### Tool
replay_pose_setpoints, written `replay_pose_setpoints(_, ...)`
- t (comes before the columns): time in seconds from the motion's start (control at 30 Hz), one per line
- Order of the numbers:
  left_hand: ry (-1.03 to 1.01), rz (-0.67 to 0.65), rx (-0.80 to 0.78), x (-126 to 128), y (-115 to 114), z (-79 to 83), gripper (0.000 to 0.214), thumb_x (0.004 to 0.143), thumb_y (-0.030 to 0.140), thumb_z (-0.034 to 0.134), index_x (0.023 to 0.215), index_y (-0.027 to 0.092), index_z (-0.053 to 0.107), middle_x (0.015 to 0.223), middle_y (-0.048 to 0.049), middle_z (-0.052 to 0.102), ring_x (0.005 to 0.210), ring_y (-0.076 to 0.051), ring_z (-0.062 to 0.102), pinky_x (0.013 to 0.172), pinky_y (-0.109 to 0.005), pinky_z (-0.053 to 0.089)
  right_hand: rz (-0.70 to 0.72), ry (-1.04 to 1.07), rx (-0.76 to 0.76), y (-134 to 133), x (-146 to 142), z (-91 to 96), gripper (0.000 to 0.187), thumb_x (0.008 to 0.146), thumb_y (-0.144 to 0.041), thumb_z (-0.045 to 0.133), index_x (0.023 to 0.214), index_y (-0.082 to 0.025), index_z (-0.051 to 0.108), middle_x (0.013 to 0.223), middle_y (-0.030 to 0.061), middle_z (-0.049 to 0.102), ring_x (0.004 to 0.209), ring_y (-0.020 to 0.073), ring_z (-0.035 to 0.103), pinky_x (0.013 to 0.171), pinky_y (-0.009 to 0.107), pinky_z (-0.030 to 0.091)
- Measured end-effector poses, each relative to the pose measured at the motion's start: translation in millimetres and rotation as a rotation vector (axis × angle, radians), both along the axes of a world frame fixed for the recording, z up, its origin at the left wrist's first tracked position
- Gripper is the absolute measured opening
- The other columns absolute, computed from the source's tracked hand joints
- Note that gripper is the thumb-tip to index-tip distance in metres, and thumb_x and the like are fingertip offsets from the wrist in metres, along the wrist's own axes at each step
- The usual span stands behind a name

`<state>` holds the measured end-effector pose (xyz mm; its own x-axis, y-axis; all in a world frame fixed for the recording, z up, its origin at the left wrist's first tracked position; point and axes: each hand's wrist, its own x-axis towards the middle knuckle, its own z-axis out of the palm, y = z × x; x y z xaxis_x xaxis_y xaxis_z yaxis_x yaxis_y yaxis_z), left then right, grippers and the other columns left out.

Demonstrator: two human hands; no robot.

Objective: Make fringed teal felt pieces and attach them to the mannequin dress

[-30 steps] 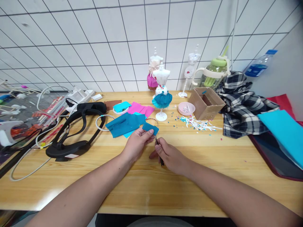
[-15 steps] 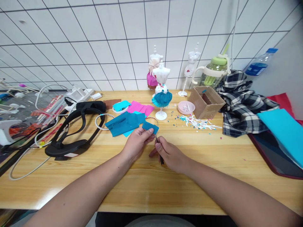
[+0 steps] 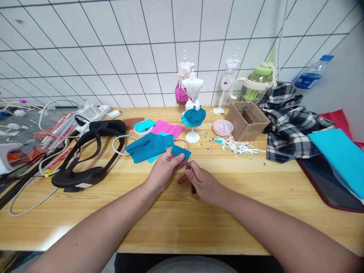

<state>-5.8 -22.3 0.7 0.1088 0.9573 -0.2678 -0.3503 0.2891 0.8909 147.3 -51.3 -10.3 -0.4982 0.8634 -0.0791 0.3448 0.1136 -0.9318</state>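
My left hand (image 3: 165, 172) pinches a small teal fabric piece (image 3: 181, 151) just above the wooden table (image 3: 176, 220). My right hand (image 3: 202, 182) is closed around a thin dark tool (image 3: 192, 184) whose tip points up at the lower edge of that piece. Right behind the hands lie larger teal fabric pieces (image 3: 148, 146) and a pink fabric piece (image 3: 168, 129). Farther back stands a small white mannequin with a teal skirt (image 3: 193, 110).
A black headset (image 3: 88, 155) with a white cable lies at the left. A cardboard box (image 3: 247, 120), a pink dish (image 3: 223, 128), paper scraps (image 3: 237, 146), a plaid cloth (image 3: 290, 121), a green-lidded jug (image 3: 258, 83) and two more mannequins (image 3: 183, 81) stand at the back. Teal sheets (image 3: 341, 159) lie far right.
The hands have hardly moved; my right hand with the tool has come slightly closer to the small teal piece. The view has shifted a little.
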Motion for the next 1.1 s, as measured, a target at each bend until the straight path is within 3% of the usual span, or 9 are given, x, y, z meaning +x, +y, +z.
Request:
replay_pose_setpoints(0.13,-0.021,-0.005,-0.014,0,0,-0.5,0.024,0.065,0.029,0.081,0.069,0.015,0.063,0.066,0.0013,0.065,0.067,-0.011,0.061,0.074,-0.025,0.049,-0.002,-0.007,0.024,1,0,0.6,0.02,0.1,-0.041,0.029,0.096,-0.025,0.04,0.098,0.0036,0.073,0.09,0.0193,0.066,0.077,0.033,0.045)
replay_pose_setpoints(0.23,-0.016,-0.004,-0.011,-2,2,-1.4,0.023,0.066,0.029,0.081,0.07,0.015,0.064,0.066,0.0014,0.065,0.067,-0.011,0.061,0.073,-0.024,0.049,0.01,-0.018,0.002,1,1,0.4,0.021,0.1,-0.042,0.028,0.097,-0.025,0.04,0.095,0.0022,0.072,0.068,0.0154,0.063,0.068,0.03,0.045)
replay_pose_setpoints(0.37,0.028,0.004,0.006,-7,6,-2.9,0.023,0.065,0.029,0.081,0.072,0.015,0.065,0.067,0.0021,0.066,0.067,-0.01,0.061,0.073,-0.024,0.048,0.06,-0.042,-0.086,2,7,-1.2,0.031,0.099,-0.049,0.025,0.089,-0.024,0.04,0.062,-0.0049,0.059,0.049,0.012,0.051,0.053,0.025,0.039)
replay_pose_setpoints(0.47,0.046,-0.048,0.015,-11,9,-3.6,0.023,0.064,0.03,0.082,0.072,0.015,0.066,0.068,0.0022,0.067,0.068,-0.011,0.062,0.074,-0.024,0.048,-0.032,-0.095,-0.039,4,14,-0.9,0.039,0.098,-0.053,0.023,0.087,-0.024,0.046,0.056,-0.0061,0.046,0.049,0.0117,0.046,0.052,0.024,0.036)
replay_pose_setpoints(0.57,0.143,-0.098,0.068,-13,9,-3.2,0.023,0.066,0.032,0.081,0.075,0.016,0.068,0.069,0.0018,0.068,0.068,-0.011,0.061,0.074,-0.025,0.047,-0.081,-0.124,0.007,7,17,0.3,0.044,0.098,-0.054,0.02,0.083,-0.023,0.048,0.062,-0.0041,0.046,0.054,0.012,0.045,0.054,0.024,0.035)
replay_pose_setpoints(0.73,0.339,-0.149,0.132,-14,7,0.3,0.025,0.07,0.038,0.077,0.078,0.016,0.069,0.075,-0.001,0.071,0.071,-0.014,0.062,0.073,-0.026,0.046,-0.071,-0.125,0.036,9,18,0.8,0.041,0.098,-0.053,0.023,0.08,-0.023,0.044,0.064,-0.0037,0.046,0.057,0.0129,0.045,0.056,0.025,0.034)
replay_pose_setpoints(1.1,0.418,-0.189,0.159,-14,5,3.2,0.027,0.071,0.04,0.076,0.081,0.016,0.069,0.071,-0.0005,0.07,0.07,-0.015,0.062,0.071,-0.027,0.045,-0.04,-0.124,0.059,15,21,-1.3,0.039,0.097,-0.051,0.028,0.076,-0.022,0.045,0.067,-0.0025,0.049,0.065,0.014,0.046,0.061,0.026,0.035)
